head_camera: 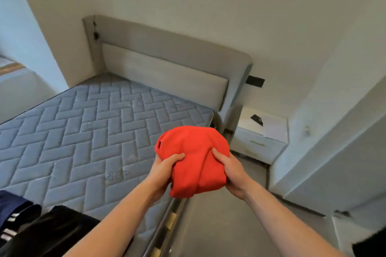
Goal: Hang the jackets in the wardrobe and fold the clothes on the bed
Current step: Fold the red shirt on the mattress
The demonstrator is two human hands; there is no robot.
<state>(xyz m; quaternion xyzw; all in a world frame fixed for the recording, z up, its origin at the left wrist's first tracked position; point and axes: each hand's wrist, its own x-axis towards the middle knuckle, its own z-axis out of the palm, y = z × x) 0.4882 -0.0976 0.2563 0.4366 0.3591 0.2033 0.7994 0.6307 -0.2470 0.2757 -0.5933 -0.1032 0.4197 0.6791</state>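
A folded red garment (192, 156) is held up in front of me, above the right edge of the bed (87, 131). My left hand (165, 169) grips its left side with the thumb on top. Its right side is gripped the same way by my right hand (231, 171). The bed has a bare quilted grey-blue mattress. At the bottom left a black garment (54, 229) and a dark blue garment with white stripes (12, 213) lie on the mattress.
A padded grey headboard (167, 73) stands against the far wall. A white nightstand (261, 135) with paper on top sits to the right of the bed. White wardrobe panels (334, 152) rise at the right. A strip of grey floor (208, 225) runs between bed and wardrobe.
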